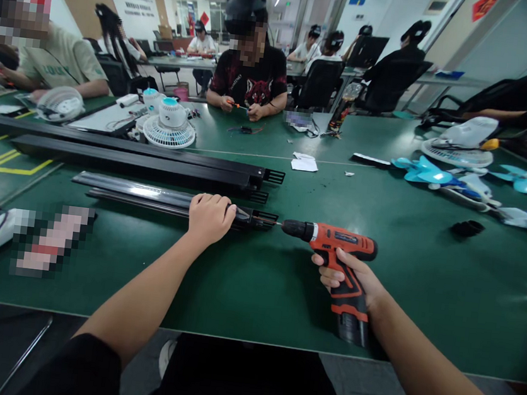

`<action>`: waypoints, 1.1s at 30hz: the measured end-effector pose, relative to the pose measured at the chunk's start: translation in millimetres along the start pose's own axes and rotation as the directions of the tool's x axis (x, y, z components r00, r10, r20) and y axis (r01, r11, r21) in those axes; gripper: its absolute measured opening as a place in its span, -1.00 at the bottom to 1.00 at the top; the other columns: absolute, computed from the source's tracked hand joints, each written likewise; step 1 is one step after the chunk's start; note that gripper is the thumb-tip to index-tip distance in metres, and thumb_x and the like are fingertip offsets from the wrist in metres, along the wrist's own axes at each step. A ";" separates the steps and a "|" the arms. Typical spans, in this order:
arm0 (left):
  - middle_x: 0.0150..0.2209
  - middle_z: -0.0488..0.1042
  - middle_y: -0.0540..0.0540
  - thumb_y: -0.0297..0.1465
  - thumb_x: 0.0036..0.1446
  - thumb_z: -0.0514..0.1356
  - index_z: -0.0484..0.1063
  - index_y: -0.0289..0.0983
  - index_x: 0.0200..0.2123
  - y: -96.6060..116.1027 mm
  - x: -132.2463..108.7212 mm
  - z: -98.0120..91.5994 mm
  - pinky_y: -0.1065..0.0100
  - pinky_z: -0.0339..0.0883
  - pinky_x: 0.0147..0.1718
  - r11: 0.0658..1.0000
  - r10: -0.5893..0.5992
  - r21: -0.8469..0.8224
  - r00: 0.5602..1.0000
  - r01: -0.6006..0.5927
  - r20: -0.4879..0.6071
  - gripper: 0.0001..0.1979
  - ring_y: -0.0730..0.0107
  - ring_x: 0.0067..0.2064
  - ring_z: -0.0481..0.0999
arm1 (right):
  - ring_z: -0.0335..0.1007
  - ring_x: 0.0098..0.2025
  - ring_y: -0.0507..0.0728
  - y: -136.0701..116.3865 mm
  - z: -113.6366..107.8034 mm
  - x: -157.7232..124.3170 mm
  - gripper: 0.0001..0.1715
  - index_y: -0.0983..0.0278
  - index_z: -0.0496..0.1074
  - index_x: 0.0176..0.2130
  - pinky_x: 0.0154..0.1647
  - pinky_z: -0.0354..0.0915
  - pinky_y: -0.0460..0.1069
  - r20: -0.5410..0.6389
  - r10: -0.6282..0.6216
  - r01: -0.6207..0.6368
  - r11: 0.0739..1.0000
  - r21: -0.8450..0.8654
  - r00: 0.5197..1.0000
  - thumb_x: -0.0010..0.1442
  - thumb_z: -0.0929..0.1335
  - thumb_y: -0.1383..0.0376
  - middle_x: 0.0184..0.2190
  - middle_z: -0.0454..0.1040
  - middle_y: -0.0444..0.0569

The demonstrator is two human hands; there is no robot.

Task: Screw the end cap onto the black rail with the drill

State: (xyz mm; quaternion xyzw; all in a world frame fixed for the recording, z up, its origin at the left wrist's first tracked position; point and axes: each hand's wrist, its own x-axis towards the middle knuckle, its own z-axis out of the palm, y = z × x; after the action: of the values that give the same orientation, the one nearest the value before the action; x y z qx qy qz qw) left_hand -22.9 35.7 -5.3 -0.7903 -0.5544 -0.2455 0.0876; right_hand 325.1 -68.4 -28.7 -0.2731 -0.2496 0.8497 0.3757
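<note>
My left hand (pixel 210 218) is closed over a long black bar (pixel 140 191) near its slotted right end, pressing it on the green table (pixel 253 291). In my right hand (pixel 354 277) is an orange and black cordless drill (pixel 342 239), held by its handle and pointing left. The drill's bit touches or nearly touches the slotted end of the bar; the exact contact is too small to tell. A second thin dark bar lies along the near side of the held one. Behind them rest more long black bars (pixel 129 160), with slotted ends to the right.
White fan parts (pixel 169 130) stand at the back left. Blue fan blades (pixel 426 170) and a fan cover (pixel 456 153) lie at the right, near a small black part (pixel 467 228). White paper (pixel 304 162) lies mid-table. A person (pixel 249 75) sits opposite; another is at the left.
</note>
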 end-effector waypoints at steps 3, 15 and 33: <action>-0.20 0.64 -0.15 -0.23 0.42 -0.02 0.57 -0.19 -0.23 0.9 -0.1 -1.0 0.02 0.17 0.09 1.000 -0.007 -0.003 1.000 0.007 0.005 -0.62 0.03 -0.08 0.54 | 0.01 -0.57 -0.05 0.1 1.3 -0.2 -0.60 0.34 0.50 -0.19 -0.56 0.29 -0.18 -0.015 -0.035 0.035 0.999 -0.004 0.999 0.19 0.55 0.08 -0.58 0.23 -0.22; -0.20 0.64 -0.17 -0.23 0.43 -0.04 0.58 -0.21 -0.22 2.0 -0.1 -2.5 0.02 0.17 0.09 1.000 -0.011 -0.002 1.000 0.011 0.016 -0.60 0.02 -0.07 0.54 | 0.01 -0.56 -0.05 0.5 5.6 -1.5 -0.61 0.32 0.48 -0.20 -0.55 0.29 -0.19 -0.028 -0.050 0.050 0.999 -0.009 0.998 0.20 0.54 0.08 -0.54 0.26 -0.20; -0.21 0.65 -0.15 -0.23 0.43 -0.04 0.57 -0.21 -0.23 0.4 0.6 -1.8 0.04 0.18 0.07 1.000 0.010 0.011 1.000 -0.010 0.000 -0.60 0.05 -0.09 0.55 | 0.01 -0.57 -0.06 -1.2 6.2 -0.8 -0.63 0.34 0.52 -0.19 -0.55 0.34 -0.19 -0.003 -0.044 0.044 0.999 0.005 0.999 0.21 0.54 0.10 -0.53 0.30 -0.18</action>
State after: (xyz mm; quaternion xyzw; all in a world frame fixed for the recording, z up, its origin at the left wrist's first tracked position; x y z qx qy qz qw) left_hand -23.0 35.3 -3.3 -0.7926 -0.5518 -0.2422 0.0934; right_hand 322.2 -69.6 -23.2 -0.2679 -0.2529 0.8413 0.3955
